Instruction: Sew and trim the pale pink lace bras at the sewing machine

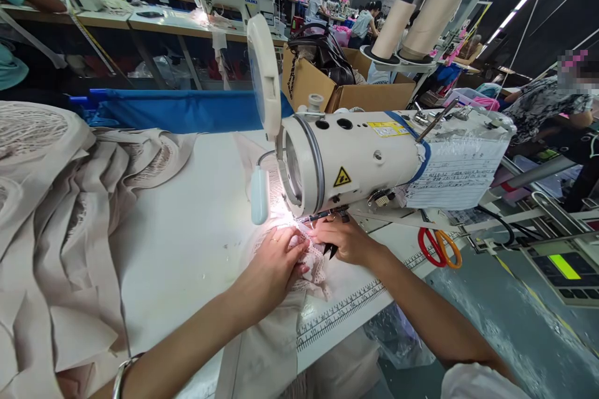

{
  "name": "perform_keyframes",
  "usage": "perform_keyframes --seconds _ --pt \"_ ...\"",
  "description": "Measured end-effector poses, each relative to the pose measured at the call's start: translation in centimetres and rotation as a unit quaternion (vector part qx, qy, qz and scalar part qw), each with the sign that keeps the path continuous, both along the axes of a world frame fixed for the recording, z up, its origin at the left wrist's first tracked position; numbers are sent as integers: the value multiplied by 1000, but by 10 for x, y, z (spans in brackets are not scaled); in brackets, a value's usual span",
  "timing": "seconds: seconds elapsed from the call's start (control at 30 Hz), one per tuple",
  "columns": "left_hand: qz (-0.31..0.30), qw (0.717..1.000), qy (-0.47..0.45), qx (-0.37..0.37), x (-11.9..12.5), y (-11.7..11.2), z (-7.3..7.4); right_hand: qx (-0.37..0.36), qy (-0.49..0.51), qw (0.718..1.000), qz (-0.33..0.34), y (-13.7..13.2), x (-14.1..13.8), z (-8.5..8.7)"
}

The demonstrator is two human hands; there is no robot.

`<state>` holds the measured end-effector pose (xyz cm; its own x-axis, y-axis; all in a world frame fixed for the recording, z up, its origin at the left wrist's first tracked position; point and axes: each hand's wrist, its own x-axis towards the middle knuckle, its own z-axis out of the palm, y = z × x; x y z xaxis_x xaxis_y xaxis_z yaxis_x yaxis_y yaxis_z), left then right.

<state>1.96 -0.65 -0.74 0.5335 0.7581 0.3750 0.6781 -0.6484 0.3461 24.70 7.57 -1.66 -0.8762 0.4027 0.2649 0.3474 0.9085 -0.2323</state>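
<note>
Far to the left of the sewing machine [369,159], a heap of beige fabric pieces [51,212] lies folded in overlapping layers on the white tabletop [187,249]. Behind the heap, still left of the sewing machine, a blue cloth roll [187,111] runs along the back edge of the tabletop.

The left hand [276,265] sits just left of and below the sewing machine's head, palm down, fingers bent and pressed flat on a pink lace piece [314,265]; it pins the lace rather than closing around it. The lace lies directly under the lit needle end of the sewing machine, between the 2 hands, with a beige strip [262,349] trailing from it toward the front edge. A measuring tape strip [346,308] is stuck along that edge, below the sewing machine.

The right hand [344,240] rests under the middle of the sewing machine's arm, touching the lace, fingers curled around a small black tool [331,251] whose tip pokes out below the knuckles.

Right of that hand, under the paper-wrapped end of the sewing machine, red and orange scissors [438,248] lie on the tabletop.
</note>
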Motion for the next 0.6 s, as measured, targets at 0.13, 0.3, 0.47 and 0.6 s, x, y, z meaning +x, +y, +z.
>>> perform_keyframes --seconds 0.13,0.3,0.47,0.6 --pt "-13 999 -15 -26 -9 8 0 -11 3 1000 -28 -2 1 0" --pt "-10 998 -11 -65 -23 21 4 -36 24 999 -14 -4 -2 5" --pt "23 998 11 -56 -30 24 5 -26 38 999 -15 -6 -6 11" --pt "-14 999 52 -8 -26 18 2 -7 46 999 -19 -7 -7 11"
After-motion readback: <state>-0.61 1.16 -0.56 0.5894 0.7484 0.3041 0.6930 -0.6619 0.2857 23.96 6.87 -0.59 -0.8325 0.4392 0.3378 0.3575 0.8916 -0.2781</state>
